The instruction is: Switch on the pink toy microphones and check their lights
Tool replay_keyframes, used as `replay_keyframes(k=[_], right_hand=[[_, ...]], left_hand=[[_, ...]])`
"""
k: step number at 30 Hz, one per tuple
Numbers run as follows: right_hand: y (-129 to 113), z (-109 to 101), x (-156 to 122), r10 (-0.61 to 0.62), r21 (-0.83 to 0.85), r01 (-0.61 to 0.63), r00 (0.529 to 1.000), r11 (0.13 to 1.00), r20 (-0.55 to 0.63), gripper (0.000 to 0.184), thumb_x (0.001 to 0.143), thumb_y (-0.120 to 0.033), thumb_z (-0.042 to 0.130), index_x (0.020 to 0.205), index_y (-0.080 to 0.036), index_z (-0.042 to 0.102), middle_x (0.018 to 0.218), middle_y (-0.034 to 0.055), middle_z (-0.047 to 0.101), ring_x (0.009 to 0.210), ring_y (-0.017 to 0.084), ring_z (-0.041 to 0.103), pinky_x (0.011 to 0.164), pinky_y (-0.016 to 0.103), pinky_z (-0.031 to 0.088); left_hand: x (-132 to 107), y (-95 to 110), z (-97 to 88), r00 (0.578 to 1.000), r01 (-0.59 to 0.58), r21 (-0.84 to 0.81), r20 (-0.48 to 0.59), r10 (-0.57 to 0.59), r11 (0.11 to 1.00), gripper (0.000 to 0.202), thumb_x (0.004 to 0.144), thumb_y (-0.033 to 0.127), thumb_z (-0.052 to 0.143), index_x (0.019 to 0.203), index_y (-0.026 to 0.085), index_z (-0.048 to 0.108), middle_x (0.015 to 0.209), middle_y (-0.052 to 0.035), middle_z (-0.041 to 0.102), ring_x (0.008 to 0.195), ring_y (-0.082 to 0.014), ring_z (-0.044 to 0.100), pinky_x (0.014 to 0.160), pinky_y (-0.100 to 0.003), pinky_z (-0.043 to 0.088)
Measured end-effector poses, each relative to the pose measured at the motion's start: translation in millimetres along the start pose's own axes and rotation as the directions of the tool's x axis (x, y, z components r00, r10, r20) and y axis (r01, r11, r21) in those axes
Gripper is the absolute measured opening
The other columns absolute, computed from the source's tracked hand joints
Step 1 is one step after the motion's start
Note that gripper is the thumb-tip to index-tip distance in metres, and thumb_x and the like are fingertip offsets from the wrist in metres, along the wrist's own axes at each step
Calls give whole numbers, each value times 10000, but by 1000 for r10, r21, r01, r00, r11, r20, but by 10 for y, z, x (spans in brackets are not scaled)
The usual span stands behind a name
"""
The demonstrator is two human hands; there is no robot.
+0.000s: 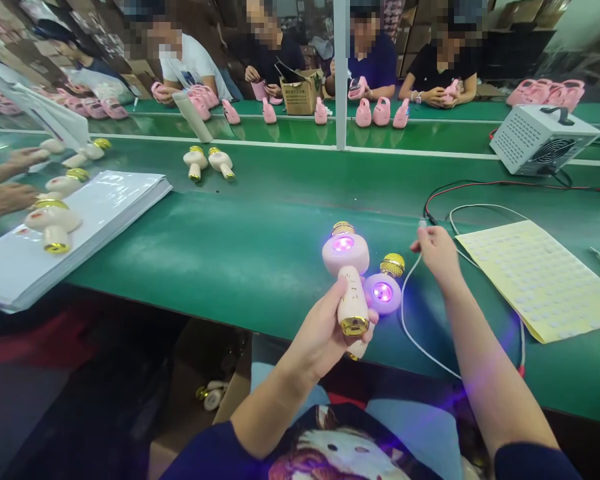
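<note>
My left hand (325,333) is closed around the handles of two pink mushroom-shaped toy microphones with gold tops. The nearer microphone (349,267) and the second microphone (386,288) both glow purple on their caps. My right hand (437,252) pinches the plug end of a white cable (410,327) just right of the microphones, above the green table (260,253). The cable loops down over the table's front edge.
A yellow sheet of small stickers (535,277) lies at the right, with a white box device (540,139) behind it. A stack of white sheets (80,227) carrying more microphones sits left, by another person's hands (10,197). Several people work across the belt with pink parts.
</note>
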State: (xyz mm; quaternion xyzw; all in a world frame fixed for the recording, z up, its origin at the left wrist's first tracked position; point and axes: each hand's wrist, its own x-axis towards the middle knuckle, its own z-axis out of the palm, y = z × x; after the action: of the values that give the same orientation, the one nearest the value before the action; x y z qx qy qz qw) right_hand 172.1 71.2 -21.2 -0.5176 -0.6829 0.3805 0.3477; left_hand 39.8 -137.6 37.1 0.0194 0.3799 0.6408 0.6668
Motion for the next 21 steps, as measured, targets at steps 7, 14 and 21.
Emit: replay_keyframes(k=[7, 14, 21], right_hand=[[-373, -253, -1976, -189, 263, 109, 935, 958, 301, 238, 981, -351, 476, 818, -240, 608, 484, -49, 586, 431, 126, 524, 487, 242, 409], [-346, -2, -2130, -104, 363, -24, 939, 932, 327, 282, 997, -353, 434, 779, -224, 558, 470, -40, 599, 425, 114, 530, 494, 217, 417], [-318, 72, -2146, 57, 399, -268, 882, 877, 468, 489, 933, -623, 410, 743, -193, 547, 386, -75, 430, 344, 80, 346, 425, 215, 302]], left_hand=[[88, -202, 121, 984, -170, 64, 63, 166, 983, 341, 869, 446, 624, 1002, 147, 531, 736, -10, 638, 596, -132, 634, 552, -225, 470], [95, -383, 163, 962, -273, 153, 31, 271, 950, 351, 842, 466, 628, 1002, 177, 510, 721, 11, 642, 625, -136, 632, 587, -241, 468], [114, -554, -23, 913, -396, 292, 28, 406, 871, 296, 842, 452, 590, 976, 210, 484, 751, 11, 638, 608, -131, 597, 570, -247, 471]])
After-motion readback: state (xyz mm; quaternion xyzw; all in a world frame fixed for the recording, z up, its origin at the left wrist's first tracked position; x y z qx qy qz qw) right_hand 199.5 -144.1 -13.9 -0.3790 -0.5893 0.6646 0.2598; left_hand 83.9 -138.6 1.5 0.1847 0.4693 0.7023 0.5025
